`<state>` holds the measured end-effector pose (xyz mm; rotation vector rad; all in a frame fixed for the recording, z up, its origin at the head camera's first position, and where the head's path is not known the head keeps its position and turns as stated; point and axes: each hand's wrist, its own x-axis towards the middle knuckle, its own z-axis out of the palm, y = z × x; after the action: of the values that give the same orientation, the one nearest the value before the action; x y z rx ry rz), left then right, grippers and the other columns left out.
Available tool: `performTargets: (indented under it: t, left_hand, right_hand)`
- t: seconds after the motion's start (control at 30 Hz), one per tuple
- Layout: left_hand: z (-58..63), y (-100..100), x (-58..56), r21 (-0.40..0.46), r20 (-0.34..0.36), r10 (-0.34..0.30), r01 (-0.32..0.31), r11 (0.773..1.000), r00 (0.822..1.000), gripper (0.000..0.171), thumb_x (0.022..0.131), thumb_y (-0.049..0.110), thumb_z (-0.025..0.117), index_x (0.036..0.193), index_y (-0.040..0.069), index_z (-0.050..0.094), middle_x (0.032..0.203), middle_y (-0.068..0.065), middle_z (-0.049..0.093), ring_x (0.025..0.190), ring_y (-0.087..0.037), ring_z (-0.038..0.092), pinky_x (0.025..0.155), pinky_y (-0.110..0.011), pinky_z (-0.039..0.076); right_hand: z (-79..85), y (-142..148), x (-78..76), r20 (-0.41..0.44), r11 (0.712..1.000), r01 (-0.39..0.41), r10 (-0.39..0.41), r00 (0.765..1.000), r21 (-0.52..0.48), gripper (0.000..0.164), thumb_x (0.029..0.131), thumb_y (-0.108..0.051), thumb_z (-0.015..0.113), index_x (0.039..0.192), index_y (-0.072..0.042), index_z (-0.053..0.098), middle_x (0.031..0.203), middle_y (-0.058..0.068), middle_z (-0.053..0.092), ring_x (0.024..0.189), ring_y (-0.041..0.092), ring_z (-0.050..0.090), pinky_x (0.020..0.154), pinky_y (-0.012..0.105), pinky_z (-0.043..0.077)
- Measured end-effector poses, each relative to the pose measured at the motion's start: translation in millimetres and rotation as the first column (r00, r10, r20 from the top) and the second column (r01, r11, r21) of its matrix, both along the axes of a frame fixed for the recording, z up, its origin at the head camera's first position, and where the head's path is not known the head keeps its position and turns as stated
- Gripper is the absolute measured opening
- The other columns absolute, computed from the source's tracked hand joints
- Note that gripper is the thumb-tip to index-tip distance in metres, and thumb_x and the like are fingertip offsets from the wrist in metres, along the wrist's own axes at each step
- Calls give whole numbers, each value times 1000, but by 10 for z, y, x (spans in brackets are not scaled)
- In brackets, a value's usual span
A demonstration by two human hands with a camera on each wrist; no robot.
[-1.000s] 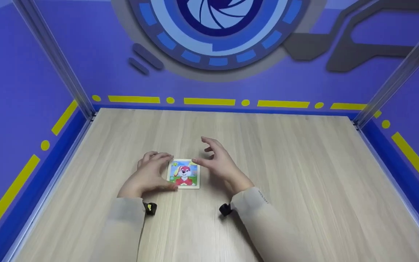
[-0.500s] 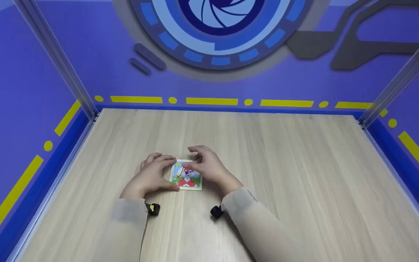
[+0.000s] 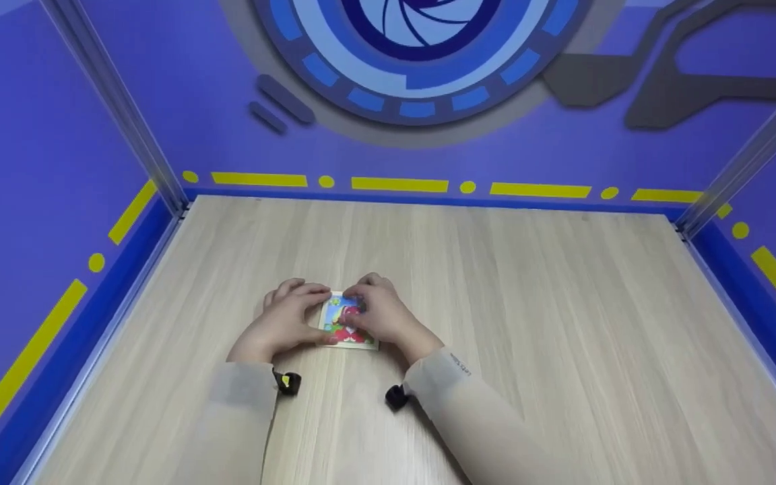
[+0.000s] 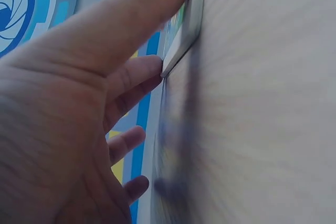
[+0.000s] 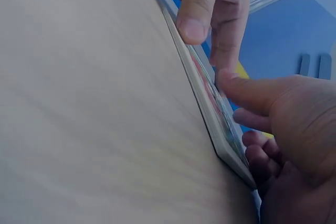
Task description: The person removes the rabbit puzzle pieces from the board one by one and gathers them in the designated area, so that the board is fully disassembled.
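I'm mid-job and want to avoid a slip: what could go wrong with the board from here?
The board might twist on the table, since the left grip holds it only along its left side.
The right grip covers much of the picture in the head view, so a misplaced fingertip could go unnoticed.
Both thumbs reach in over the board, so they might bump.
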<state>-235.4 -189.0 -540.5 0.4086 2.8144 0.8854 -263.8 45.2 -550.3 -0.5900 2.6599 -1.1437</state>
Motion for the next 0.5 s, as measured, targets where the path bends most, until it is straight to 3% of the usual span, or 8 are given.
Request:
performTargets:
  t: [0.3, 0.5]
  left_hand:
    - [2, 11, -6, -30, -16, -12, 11, 999, 1000, 95, 81, 48, 101, 160, 9, 65, 171, -8, 59, 170, -42, 34, 138, -72, 18]
    - [16, 41, -6, -38, -14, -11, 11, 999, 1000, 94, 82, 47, 101, 160, 10, 65, 171, -8, 59, 169, -40, 35, 138, -71, 20]
  right_hand:
    - [138, -166, 115, -34, 983, 7, -1, 999, 185, 45, 106, -26, 80, 146, -6, 73, 152, 13, 61, 143, 34, 53, 129, 51, 46]
    - [137, -186, 131, 2, 987, 14, -15, 1000, 161, 44, 105, -17, 77, 147, -4, 70, 155, 18, 58, 144, 37, 52, 130, 54, 44]
